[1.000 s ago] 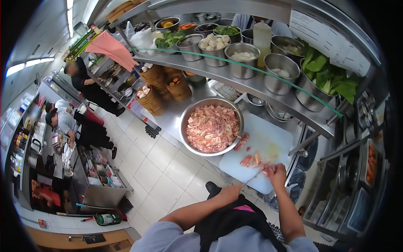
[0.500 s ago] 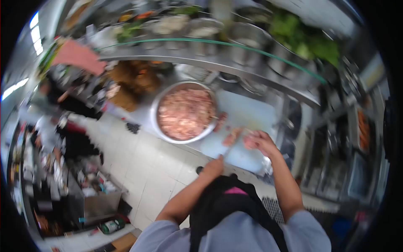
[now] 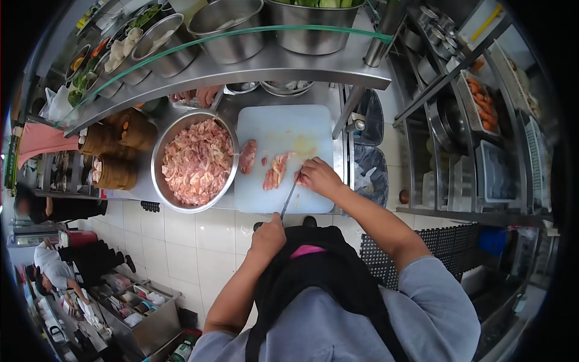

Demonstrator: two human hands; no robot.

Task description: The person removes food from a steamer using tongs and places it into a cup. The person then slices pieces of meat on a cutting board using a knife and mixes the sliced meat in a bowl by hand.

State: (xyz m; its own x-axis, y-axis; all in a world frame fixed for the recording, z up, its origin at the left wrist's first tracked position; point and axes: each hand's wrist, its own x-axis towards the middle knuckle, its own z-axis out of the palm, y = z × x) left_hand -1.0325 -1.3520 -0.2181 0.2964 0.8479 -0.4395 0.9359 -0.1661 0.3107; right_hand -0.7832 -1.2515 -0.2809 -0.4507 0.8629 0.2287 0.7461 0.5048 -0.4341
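Note:
My left hand (image 3: 268, 236) is wrapped round the handle of a knife (image 3: 291, 197), whose narrow blade slants up and right over a pale cutting board (image 3: 256, 120). My right hand (image 3: 319, 177) is closed on a small piece of raw meat (image 3: 300, 180) on the board, with the knife tip right beside the fingers. Sliced strips of raw meat (image 3: 276, 171) lie just left of the blade. Farther left, another piece of meat (image 3: 247, 157) rests close to the rim of a large steel bowl (image 3: 158, 175), which is heaped with cut raw meat (image 3: 196, 160).
A steel shelf (image 3: 289, 73) with metal containers (image 3: 226, 30) runs above the counter's far side. Bamboo steamers (image 3: 114, 173) stand left of the bowl. Black bin bags (image 3: 369, 169) are to the right, before a rack (image 3: 458, 208). Two people (image 3: 57, 265) are at the lower left.
The view has swung and sharpened, with the board now more upright in it. My right hand has come down from above the board to the meat, next to the blade.

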